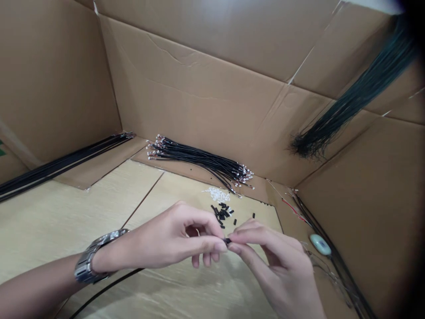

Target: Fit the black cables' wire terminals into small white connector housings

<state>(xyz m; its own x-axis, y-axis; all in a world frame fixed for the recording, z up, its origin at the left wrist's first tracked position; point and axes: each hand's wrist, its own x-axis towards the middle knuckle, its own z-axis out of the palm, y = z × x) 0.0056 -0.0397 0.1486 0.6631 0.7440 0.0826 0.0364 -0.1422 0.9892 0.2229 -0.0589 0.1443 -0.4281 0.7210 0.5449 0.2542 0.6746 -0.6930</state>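
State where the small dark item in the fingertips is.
In the head view, the small dark item is low and just right of centre, between the fingertips of the left hand and right hand, nearer than the scattered black pieces.

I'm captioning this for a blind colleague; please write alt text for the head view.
The left hand and right hand pinch a small dark piece between them over a pale tabletop. Just beyond lie short black pieces and white bits; farther back, a bundle of black cables with white ends lies along a cardboard wall.
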